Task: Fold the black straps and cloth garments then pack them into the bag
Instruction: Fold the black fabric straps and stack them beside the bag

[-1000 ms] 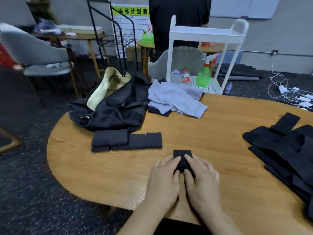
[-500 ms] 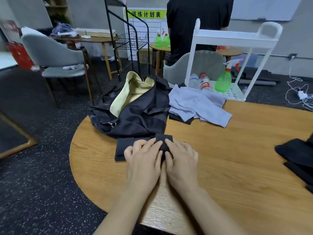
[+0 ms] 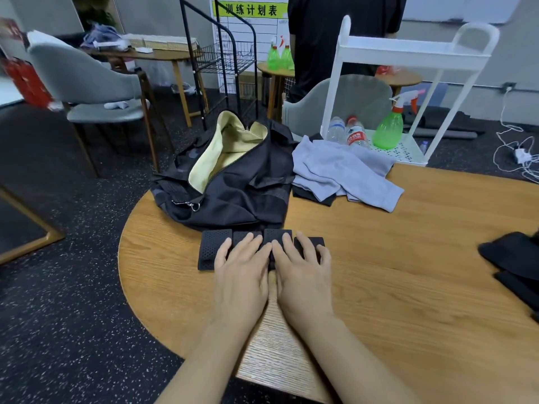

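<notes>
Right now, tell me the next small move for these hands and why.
Probably lift the hands and reach for the unfolded black straps at the right. Both the left hand and right hand press flat on the row of folded straps before the open bag.

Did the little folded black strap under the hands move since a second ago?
Yes. The folded strap slid away from the person, up the table, joining the row of folded straps beside the bag.

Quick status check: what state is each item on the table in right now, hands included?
Bag: unzipped, mouth open.
Folded straps: in a row, under both hands.
Grey garment: crumpled, unfolded.
Black strap pile: unfolded, at the table's right edge.
Left hand: flat, pressing straps.
Right hand: flat, pressing straps.
</notes>
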Available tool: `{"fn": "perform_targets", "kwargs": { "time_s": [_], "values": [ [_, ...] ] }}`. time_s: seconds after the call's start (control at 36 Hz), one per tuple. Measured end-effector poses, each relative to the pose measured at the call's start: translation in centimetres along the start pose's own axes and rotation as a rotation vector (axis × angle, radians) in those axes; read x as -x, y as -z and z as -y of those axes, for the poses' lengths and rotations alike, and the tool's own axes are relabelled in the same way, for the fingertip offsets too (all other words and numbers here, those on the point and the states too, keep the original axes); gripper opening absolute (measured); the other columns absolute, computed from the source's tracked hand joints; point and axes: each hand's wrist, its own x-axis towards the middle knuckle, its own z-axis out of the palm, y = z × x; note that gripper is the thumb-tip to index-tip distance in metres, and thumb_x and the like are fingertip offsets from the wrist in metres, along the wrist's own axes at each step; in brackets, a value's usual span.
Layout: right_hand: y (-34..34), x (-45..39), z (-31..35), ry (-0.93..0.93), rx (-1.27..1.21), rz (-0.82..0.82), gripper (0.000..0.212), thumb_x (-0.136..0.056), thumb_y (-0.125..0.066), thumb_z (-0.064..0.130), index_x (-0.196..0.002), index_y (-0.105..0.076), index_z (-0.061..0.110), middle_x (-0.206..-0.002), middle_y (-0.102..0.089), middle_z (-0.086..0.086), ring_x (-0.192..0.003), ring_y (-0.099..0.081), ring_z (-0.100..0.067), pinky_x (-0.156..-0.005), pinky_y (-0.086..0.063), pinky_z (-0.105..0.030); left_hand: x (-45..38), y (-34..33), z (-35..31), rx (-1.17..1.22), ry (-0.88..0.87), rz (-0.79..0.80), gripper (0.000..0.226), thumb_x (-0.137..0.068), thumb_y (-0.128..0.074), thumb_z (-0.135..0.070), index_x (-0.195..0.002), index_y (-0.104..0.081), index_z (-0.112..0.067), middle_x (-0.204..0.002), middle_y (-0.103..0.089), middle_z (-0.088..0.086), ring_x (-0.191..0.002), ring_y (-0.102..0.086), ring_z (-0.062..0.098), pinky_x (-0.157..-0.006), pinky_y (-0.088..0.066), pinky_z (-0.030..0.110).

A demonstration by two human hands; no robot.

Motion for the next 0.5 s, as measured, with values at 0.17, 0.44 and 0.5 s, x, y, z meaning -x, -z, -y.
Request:
{"fn": "perform_targets", "kwargs": {
  "time_s": [0.17, 0.44, 0.5],
  "values": [
    [0.8, 0.2, -0.8, 0.007, -0.039, 0.004, 0.047, -0.077, -0.072, 0.021, -0.124, -0.062, 0.019, -0.128, -0.064, 0.0, -0.127, -0.051, -0.029, -0.098, -0.025, -0.046, -0.2, 0.4, -0.6, -0.045, -0.06, 0.008, 0.042, -0.092, -0.039, -0.027, -0.117, -0.071, -0.016, -0.124, -0.067, 0.005, -0.125, -0.057, 0.022, -0.114, -0.021, 0.045],
    [4.9, 3.5, -8.3, -0.1, -0.087, -0.06, 0.038, -0.089, -0.04, 0.03, -0.115, -0.065, 0.018, -0.122, -0.066, -0.005, -0.121, -0.054, -0.031, -0.092, -0.032, -0.046, -0.8, -1.5, -7.3, 0.012, -0.201, 0.052, 0.04, -0.095, -0.039, -0.029, -0.115, -0.071, -0.016, -0.124, -0.067, 0.002, -0.125, -0.057, 0.022, -0.113, -0.02, 0.046],
    [5.6, 4.6, -10.5, -0.135, -0.065, -0.07, 0.036, -0.089, -0.044, 0.029, -0.114, -0.068, 0.017, -0.121, -0.067, -0.007, -0.12, -0.055, -0.031, -0.092, -0.032, -0.046, -0.9, -2.3, -9.4, 0.033, -0.228, 0.071, 0.04, -0.094, -0.039, -0.029, -0.113, -0.072, -0.016, -0.123, -0.068, 0.002, -0.123, -0.058, 0.022, -0.111, -0.021, 0.047]
  ]
}}
